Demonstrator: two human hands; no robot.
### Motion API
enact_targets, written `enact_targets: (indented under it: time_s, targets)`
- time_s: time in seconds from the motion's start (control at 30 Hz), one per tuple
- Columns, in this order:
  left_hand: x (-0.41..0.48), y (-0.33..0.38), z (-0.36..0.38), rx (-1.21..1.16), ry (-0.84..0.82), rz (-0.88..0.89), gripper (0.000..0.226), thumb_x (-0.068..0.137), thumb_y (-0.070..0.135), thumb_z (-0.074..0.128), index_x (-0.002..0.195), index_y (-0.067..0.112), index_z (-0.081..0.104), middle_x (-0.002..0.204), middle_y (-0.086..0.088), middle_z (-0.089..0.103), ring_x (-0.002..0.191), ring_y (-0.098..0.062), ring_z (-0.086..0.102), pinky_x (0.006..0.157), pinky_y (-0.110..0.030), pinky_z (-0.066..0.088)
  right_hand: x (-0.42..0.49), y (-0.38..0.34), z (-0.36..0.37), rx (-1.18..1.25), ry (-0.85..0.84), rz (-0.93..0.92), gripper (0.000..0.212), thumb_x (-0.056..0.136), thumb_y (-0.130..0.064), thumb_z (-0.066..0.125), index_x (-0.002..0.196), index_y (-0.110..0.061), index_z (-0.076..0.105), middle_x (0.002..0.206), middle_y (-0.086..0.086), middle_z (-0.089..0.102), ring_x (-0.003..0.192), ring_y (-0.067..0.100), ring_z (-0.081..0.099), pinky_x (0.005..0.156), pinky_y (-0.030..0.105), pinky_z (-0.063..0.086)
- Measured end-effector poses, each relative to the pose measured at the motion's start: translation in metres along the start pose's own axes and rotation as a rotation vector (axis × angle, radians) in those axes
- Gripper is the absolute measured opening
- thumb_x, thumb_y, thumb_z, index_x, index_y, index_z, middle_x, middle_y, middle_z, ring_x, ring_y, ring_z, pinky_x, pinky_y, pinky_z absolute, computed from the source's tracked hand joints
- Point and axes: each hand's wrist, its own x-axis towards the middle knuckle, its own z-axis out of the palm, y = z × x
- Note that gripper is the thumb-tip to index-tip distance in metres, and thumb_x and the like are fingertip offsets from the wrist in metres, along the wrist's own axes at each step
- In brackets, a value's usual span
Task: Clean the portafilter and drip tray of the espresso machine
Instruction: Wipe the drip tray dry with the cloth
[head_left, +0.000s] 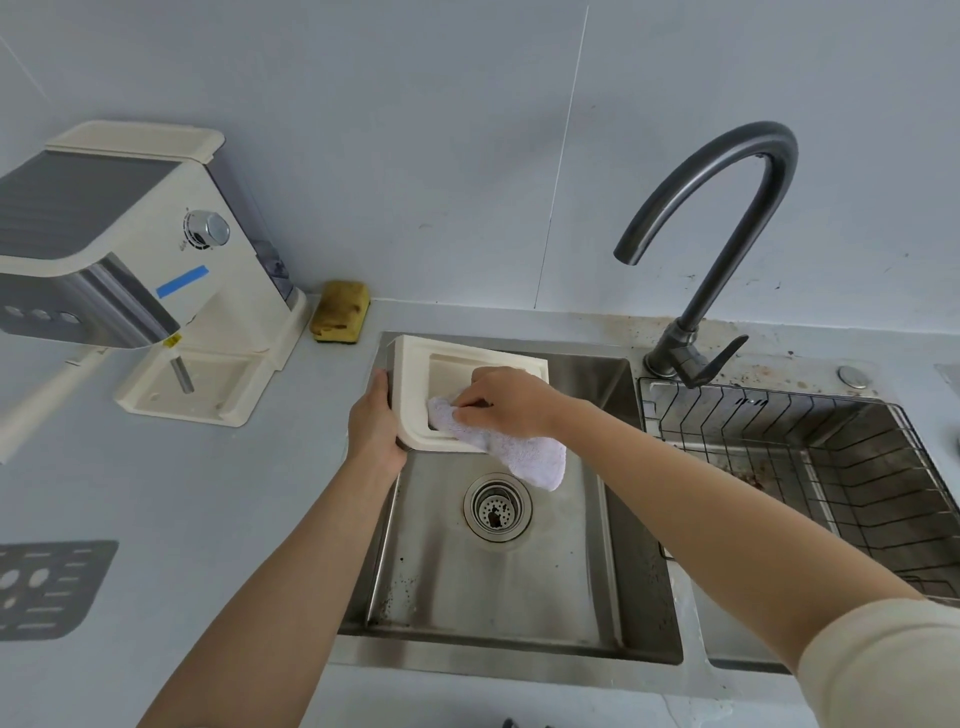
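Over the sink (613, 613), the left hand (375, 423) grips the cream drip tray (411, 374) by its edge (tilted) while the right hand (501, 399) pinches a white cloth (519, 452) against its recess

I saw the cream drip tray (410, 374) tipped up over the back left corner of the sink (493, 597), open side facing me, a white cloth (524, 452) inside it.

Drip tray (411, 376), cream: gripped at its edge by left hand (374, 423), above sink (498, 597). Cloth (524, 454), white: pinched by right hand (501, 400) fingers (470, 413), pressed into tray hollow. Espresso machine (156, 234): well left of fingers, on surface (234, 493)
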Motion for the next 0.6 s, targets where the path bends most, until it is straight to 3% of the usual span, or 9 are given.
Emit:
enact_targets:
  time_s: [0.13, 0.23, 0.33, 0.47, 0.6]
  targets:
    - [0.002, 0.004, -0.005, 0.012, -0.03, 0.013, 0.031, 0.096, 0.039, 0.04, 0.085, 0.021, 0.063, 0.078, -0.002, 0.067, 0.073, -0.02, 0.064, 0.06, -0.031, 0.053, -0.003, 0.005, -0.001, 0.067, 0.169, -0.006, 0.03, 0.093, -0.034, 0.045, 0.067, -0.023, 0.057, 0.073, -0.007, 0.035, 0.066, 0.009, 0.041, 0.064, 0.027, 0.03]
    - [-0.001, 0.002, -0.004, 0.025, -0.046, 0.0, 0.03, 0.095, 0.039, 0.041, 0.082, 0.021, 0.062, 0.078, -0.003, 0.066, 0.073, -0.02, 0.063, 0.063, -0.034, 0.052, -0.001, 0.006, -0.001, 0.017, 0.269, -0.008, 0.028, 0.094, -0.033, 0.043, 0.09, -0.017, 0.066, 0.081, -0.005, 0.036, 0.071, 0.016, 0.042, 0.062, 0.024, 0.027]
    - [-0.004, 0.002, -0.002, -0.026, -0.057, -0.021, 0.028, 0.094, 0.039, 0.042, 0.086, 0.022, 0.062, 0.082, -0.003, 0.067, 0.079, -0.021, 0.064, 0.07, -0.037, 0.053, 0.0, 0.007, 0.004, -0.05, 0.328, -0.021, 0.027, 0.095, -0.032, 0.043, 0.106, -0.022, 0.066, 0.088, -0.005, 0.034, 0.073, 0.014, 0.04, 0.062, 0.024, 0.025]
    - [-0.003, 0.006, -0.004, -0.064, -0.033, -0.015, 0.03, 0.095, 0.04, 0.042, 0.085, 0.022, 0.064, 0.071, 0.001, 0.071, 0.076, -0.019, 0.066, 0.07, -0.037, 0.053, 0.002, 0.008, 0.003, -0.059, 0.341, 0.061, 0.03, 0.096, -0.033, 0.04, 0.101, -0.019, 0.066, 0.088, -0.004, 0.035, 0.074, 0.015, 0.042, 0.063, 0.024, 0.025]
    - [-0.002, 0.009, -0.009, -0.102, 0.0, -0.013, 0.033, 0.095, 0.042, 0.041, 0.081, 0.022, 0.064, 0.06, 0.008, 0.071, 0.062, -0.014, 0.069, 0.062, -0.033, 0.054, 0.002, 0.016, -0.003, -0.079, 0.272, 0.186, 0.037, 0.097, -0.036, 0.031, 0.108, -0.022, 0.064, 0.096, -0.004, 0.038, 0.081, 0.016, 0.043, 0.07, 0.026, 0.03]
